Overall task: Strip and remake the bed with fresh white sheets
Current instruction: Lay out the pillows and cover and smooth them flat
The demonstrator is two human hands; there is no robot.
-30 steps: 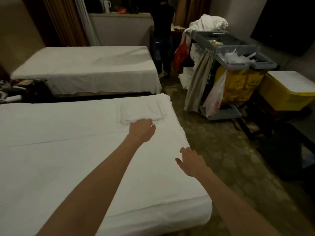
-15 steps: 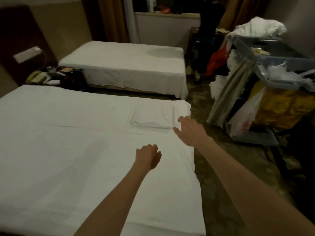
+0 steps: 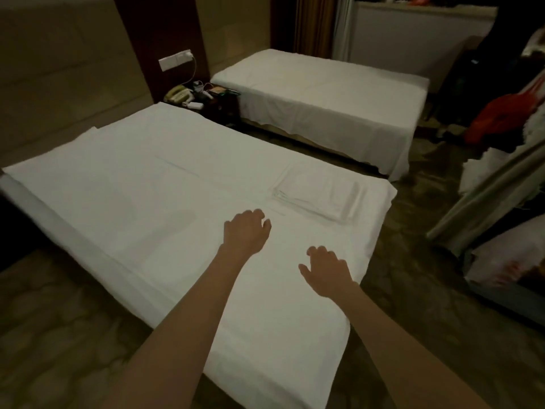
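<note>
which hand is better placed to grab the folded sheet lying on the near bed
Left, by a small margin. The left hand hovers just short of the folded sheet, its fingertips nearest the stack's closest corner. The right hand sits further back over the near bed. Both hold nothing.

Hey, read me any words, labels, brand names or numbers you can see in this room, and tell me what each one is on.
No text can be read anywhere.
Telephone on the nightstand: any key markings are too small and dim.
Wall plate: no legible marking.
Folded sheet and near bed: plain white, no label showing.
Items at the right edge: blurred.
</note>
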